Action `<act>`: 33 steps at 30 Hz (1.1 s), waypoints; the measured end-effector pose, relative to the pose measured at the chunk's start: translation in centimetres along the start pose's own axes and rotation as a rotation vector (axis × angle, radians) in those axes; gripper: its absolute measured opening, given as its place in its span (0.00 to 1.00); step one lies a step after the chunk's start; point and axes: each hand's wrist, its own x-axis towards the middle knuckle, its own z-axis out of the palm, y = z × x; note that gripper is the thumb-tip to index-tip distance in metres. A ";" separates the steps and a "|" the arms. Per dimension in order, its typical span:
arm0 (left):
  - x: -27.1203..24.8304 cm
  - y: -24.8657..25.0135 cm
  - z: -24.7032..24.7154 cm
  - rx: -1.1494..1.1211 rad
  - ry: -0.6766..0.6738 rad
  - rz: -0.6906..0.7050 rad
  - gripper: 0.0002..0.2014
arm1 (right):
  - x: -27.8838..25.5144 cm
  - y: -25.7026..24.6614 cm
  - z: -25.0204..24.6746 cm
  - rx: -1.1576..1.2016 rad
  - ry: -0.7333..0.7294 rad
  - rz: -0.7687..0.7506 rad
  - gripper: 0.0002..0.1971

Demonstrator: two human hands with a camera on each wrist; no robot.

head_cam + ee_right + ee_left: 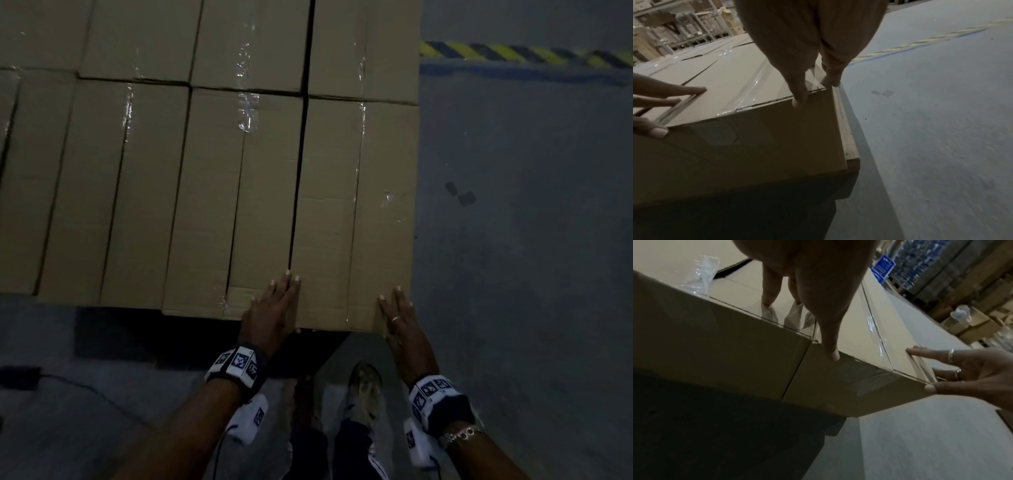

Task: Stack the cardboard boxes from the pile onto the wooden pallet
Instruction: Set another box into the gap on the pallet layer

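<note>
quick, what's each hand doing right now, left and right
Left hand: open, fingers straight, flat on the corner box at its left near corner.
Right hand: open, fingers straight, on the same box's right near corner.

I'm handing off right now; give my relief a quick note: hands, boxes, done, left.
Left hand: open, fingers straight on top of the near-right cardboard box, thumb at its front edge.
Right hand: open, fingers flat at that box's right front corner, thumb on the front face.
That box sits on the wooden pallet, at its right edge, beside the other stacked boxes, with a narrow gap between.
Done: a full layer in view.
Left: nudge this box flush; the pile is out of view.
</note>
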 end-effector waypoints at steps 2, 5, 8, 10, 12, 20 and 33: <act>-0.1 0.1 -0.1 -0.012 0.009 0.006 0.55 | 0.1 0.0 0.2 -0.021 0.030 -0.012 0.44; -0.1 0.2 0.0 -0.001 -0.003 -0.001 0.54 | 0.2 -0.1 0.4 -0.053 0.024 -0.005 0.45; -0.2 0.4 0.0 -0.006 0.005 -0.010 0.54 | 0.5 0.1 0.5 -0.071 0.029 -0.021 0.45; -0.2 0.6 -0.1 -0.001 0.002 -0.009 0.53 | 0.5 0.4 0.7 -0.103 0.018 -0.027 0.48; -0.3 0.9 -0.2 0.001 0.006 -0.013 0.53 | 0.3 0.2 0.8 -0.136 -0.027 0.007 0.50; -4.1 3.0 -0.8 -0.405 0.152 -0.144 0.43 | -2.8 -5.4 -3.1 0.050 0.018 0.131 0.33; -22.4 12.4 -14.2 -0.521 0.146 -0.180 0.34 | -14.1 -18.7 -15.1 0.083 -0.044 0.067 0.31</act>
